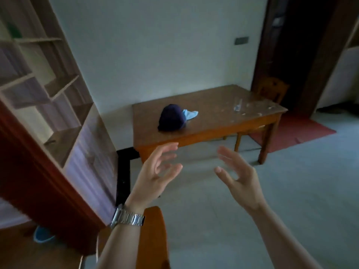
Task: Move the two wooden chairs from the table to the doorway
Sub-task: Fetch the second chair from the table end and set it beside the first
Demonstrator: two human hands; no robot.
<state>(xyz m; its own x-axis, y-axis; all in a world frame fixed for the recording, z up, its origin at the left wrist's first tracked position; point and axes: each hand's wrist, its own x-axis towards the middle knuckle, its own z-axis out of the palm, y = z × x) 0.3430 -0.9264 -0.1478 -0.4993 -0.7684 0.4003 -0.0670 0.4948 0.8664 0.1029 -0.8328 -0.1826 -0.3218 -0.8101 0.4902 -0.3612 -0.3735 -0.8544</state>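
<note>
Wooden table at centre frame against the pale wall, a dark blue cap and a light blue cloth touching it on the left half of the top. One wooden chair beyond the table's far right end, at the dark doorway in the upper right. Second orange-brown chair back at lower centre, just behind the left forearm. Left hand and right hand raised at mid-frame, palms facing each other, fingers spread, holding nothing. Metal wristwatch on the left wrist. Open shelving unit along the left edge; red mat on the floor at right
</note>
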